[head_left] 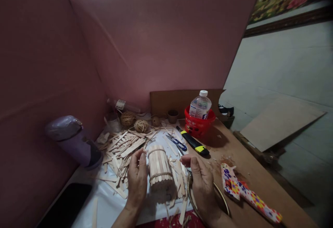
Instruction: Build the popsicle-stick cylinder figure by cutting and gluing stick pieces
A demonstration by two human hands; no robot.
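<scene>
A small cylinder covered in wooden craft sticks [160, 164], bound by a twine ring near each end, lies on its side on a white sheet. My left hand [137, 179] is just left of it, fingers loosely curved, thumb raised, with nothing visible in it. On the other side, my right hand [201, 183] hovers apart from the cylinder, fingers half curled and thumb up. A slim metal tool [180, 150] shows behind its fingertips, partly hidden; it appears to lie on the table. Beneath this hand is a round brass-coloured rim [226, 200]. Loose craft sticks [118, 162] surround the cylinder.
Blue thread snips [177, 142] and a black-yellow utility knife [195, 143] lie ahead. Behind them, a red basket [199, 127] holds a plastic bottle [201, 105]. A flower-patterned glue gun [249, 195] rests right. Twine balls [141, 125], a purple tumbler [74, 141] and a black phone [66, 205] are left.
</scene>
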